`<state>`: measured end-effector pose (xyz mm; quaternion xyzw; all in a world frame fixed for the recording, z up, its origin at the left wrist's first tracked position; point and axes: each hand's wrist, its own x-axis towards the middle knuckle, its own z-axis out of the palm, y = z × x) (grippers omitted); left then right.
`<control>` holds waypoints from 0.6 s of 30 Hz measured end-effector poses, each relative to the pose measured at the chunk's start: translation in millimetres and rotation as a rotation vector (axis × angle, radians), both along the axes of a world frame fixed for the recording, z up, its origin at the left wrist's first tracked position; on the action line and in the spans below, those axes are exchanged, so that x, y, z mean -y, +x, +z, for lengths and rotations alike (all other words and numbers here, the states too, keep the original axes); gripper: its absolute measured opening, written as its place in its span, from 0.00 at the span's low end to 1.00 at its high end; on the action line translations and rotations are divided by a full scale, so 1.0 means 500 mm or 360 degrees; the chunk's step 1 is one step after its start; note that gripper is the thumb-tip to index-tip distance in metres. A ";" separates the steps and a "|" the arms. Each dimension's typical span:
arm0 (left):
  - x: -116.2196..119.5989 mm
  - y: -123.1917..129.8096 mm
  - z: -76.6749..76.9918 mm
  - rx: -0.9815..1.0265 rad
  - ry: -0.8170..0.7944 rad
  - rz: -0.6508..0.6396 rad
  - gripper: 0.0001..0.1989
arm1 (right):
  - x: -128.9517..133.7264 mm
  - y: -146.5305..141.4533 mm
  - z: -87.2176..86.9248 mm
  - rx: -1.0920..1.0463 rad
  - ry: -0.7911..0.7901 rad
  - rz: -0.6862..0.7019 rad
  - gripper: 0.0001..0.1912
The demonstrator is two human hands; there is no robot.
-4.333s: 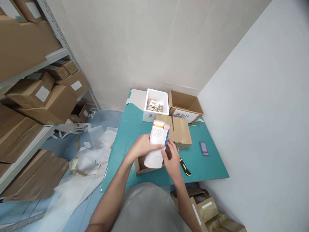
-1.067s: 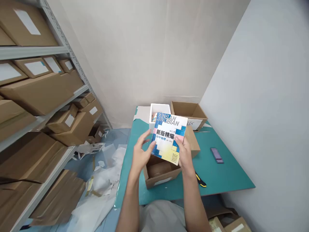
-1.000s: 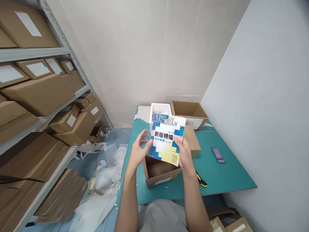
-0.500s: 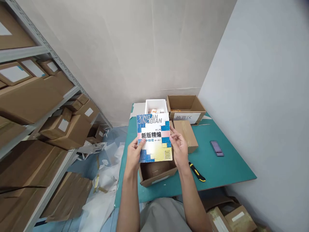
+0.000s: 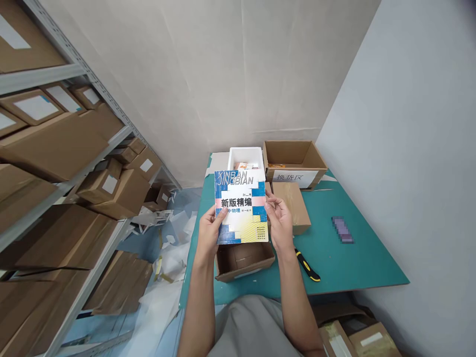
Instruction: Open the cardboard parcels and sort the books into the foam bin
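A book (image 5: 241,213) with a blue, white and yellow cover faces me, held upright above the table. My left hand (image 5: 208,229) grips its left edge, thumb on the front cover. On the right edge, my right hand (image 5: 279,222) is closed with the thumb at the cover and the fingers partly behind it. Below the book sits an open cardboard box (image 5: 243,263), part of it hidden by the book. A closed cardboard box (image 5: 293,206) stands behind my right hand. Right of my right wrist lies a black and yellow utility knife (image 5: 308,267).
On the green table (image 5: 357,263), a white foam box (image 5: 245,153) and a labelled open carton (image 5: 295,176) stand at the back. A pixelated purple item (image 5: 342,230) lies at right. Shelves of cartons (image 5: 100,183) line the left; more boxes (image 5: 372,339) sit under the table.
The view has shifted slightly, so the table and shelves appear a little further right. The book stays in both hands, with almost the same hold.
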<state>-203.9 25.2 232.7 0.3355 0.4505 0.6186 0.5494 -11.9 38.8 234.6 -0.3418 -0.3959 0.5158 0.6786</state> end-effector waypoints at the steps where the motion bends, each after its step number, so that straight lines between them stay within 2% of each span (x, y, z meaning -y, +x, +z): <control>1: -0.002 -0.001 0.001 -0.0008 0.0002 0.0011 0.31 | -0.003 -0.001 0.000 -0.0007 0.0000 0.0005 0.14; 8: -0.016 -0.008 0.002 -0.0023 0.0026 0.0047 0.27 | -0.022 -0.009 0.005 -0.0003 -0.0031 0.0006 0.15; 12: -0.014 -0.002 0.022 -0.0166 0.0112 0.0175 0.23 | -0.034 -0.022 -0.007 0.0086 -0.0043 -0.0032 0.17; 15: 0.005 0.035 0.043 -0.0462 0.0217 0.0319 0.18 | -0.054 -0.044 -0.035 0.0171 -0.0119 -0.0062 0.27; 18: 0.034 0.100 0.050 -0.0747 0.0408 0.0247 0.14 | -0.081 -0.066 -0.071 0.0273 -0.0175 -0.0035 0.30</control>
